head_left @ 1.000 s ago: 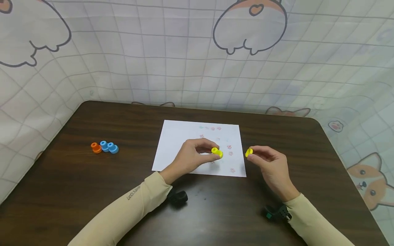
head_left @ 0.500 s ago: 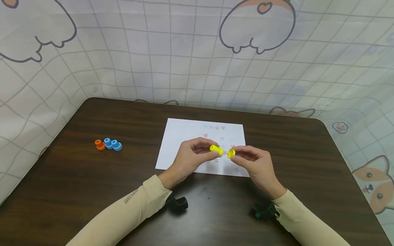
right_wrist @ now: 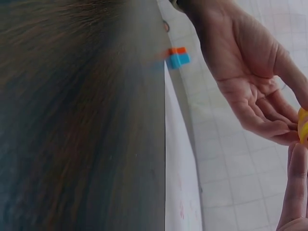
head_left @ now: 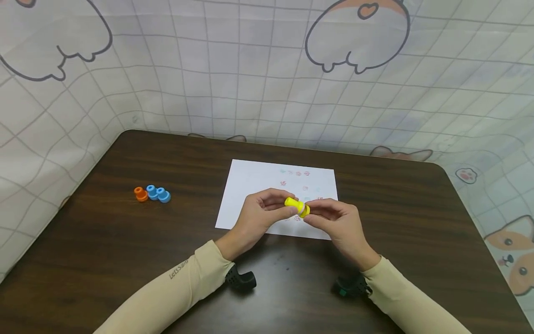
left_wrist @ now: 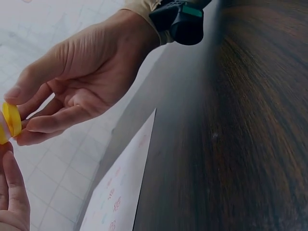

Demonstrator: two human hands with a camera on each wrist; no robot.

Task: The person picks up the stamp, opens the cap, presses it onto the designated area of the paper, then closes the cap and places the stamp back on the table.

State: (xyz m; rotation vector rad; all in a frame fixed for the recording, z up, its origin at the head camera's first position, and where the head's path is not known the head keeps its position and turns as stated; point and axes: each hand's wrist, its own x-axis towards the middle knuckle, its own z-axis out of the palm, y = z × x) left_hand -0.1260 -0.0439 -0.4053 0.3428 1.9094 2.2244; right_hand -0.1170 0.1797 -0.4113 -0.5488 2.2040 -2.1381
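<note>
Above the white paper (head_left: pixel 246 176), my left hand (head_left: pixel 256 215) pinches a yellow toy stamp (head_left: pixel 292 202) between thumb and fingers. The stamp is tilted, its wide end facing right. My right hand (head_left: pixel 340 222) pinches a shallow yellow cap (head_left: pixel 306 212) right at that wide end, with a pale band showing between the two parts. In the left wrist view, the cap (left_wrist: pixel 13 119) lies between the right thumb and fingers. The right wrist view shows only a sliver of yellow at its edge, beside the left fingertips.
An orange stamp (head_left: pixel 140 194) and two blue stamps (head_left: pixel 164 195) stand together at the left on the dark wooden table (head_left: pixel 104 260). Small red and bluish stamped prints mark the paper. A white patterned curtain (head_left: pixel 250 69) hangs behind the table.
My right hand has moved left, bringing the cap from beyond the paper's right edge up to the stamp's wide end. The left hand keeps holding the stamp, and the head view has shifted slightly.
</note>
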